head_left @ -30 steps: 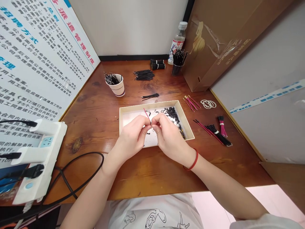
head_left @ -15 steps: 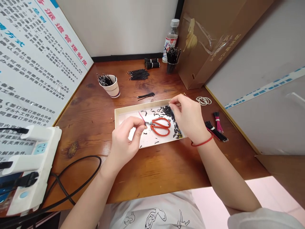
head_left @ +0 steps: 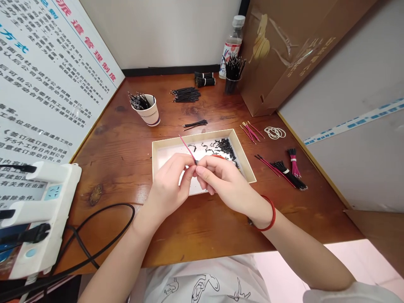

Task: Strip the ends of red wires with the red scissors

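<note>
A thin pink wire [head_left: 187, 147] sticks up from between the fingertips of my left hand [head_left: 172, 183], which is closed in a pinch. My right hand [head_left: 224, 181] meets it, fingertips pinched at the wire's lower end, where a small dark piece shows. Both hands are over the near side of a shallow cream box [head_left: 246, 158] holding black scraps [head_left: 225, 147]. Red-handled scissors [head_left: 220, 156] lie in the box, mostly hidden by my right hand.
Behind the box stand a paper cup [head_left: 150, 115] of black wires, a bottle [head_left: 232, 46] and a dark cup [head_left: 232, 85]. Pink wires [head_left: 250, 132], rubber bands [head_left: 274, 133] and bundles [head_left: 294, 163] lie right. A power strip [head_left: 58, 214] and cable [head_left: 110, 208] are left.
My right hand has moved left from the box's right side to meet my left hand at the wire. It now covers most of the scissors and uncovers the pink wires on the table.
</note>
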Demonstrator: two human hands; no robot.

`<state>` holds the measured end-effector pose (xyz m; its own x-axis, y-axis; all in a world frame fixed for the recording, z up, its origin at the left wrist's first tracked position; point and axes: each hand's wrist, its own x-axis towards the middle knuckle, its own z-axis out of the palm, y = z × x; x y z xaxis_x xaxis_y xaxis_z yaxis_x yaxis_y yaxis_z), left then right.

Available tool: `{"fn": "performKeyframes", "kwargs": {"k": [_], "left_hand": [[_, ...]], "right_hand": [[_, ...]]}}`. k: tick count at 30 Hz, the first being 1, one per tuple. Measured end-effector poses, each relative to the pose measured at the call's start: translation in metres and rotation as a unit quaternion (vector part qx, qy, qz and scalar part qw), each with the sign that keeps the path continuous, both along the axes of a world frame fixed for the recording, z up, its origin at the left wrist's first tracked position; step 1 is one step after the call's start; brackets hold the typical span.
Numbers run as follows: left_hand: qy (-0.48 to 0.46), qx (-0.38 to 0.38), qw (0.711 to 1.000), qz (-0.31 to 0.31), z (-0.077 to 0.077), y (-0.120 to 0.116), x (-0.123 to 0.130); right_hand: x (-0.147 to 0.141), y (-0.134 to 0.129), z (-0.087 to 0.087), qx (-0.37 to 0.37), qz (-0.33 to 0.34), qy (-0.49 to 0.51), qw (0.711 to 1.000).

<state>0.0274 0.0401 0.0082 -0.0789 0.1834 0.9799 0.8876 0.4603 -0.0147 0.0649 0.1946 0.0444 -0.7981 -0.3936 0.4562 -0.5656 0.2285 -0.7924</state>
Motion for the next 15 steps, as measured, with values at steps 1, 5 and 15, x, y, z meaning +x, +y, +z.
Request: {"fn": "performKeyframes", "kwargs": {"k": [1,5,15], "left_hand": [[0.003,0.000,1.000,0.000,0.000,0.000,0.000],[0.056,0.029,0.998,0.026,0.000,0.004,0.002],[-0.048,0.161,0.986,0.001,-0.005,0.016,0.010]], "right_hand": [[0.000,-0.001,0.000,-0.009,0.000,-0.006,1.000],[0.002,-0.009,-0.006,-0.109,-0.002,-0.060,0.992],[0.007,-0.020,-0.021,-0.206,-0.008,-0.043,0.978]]}}
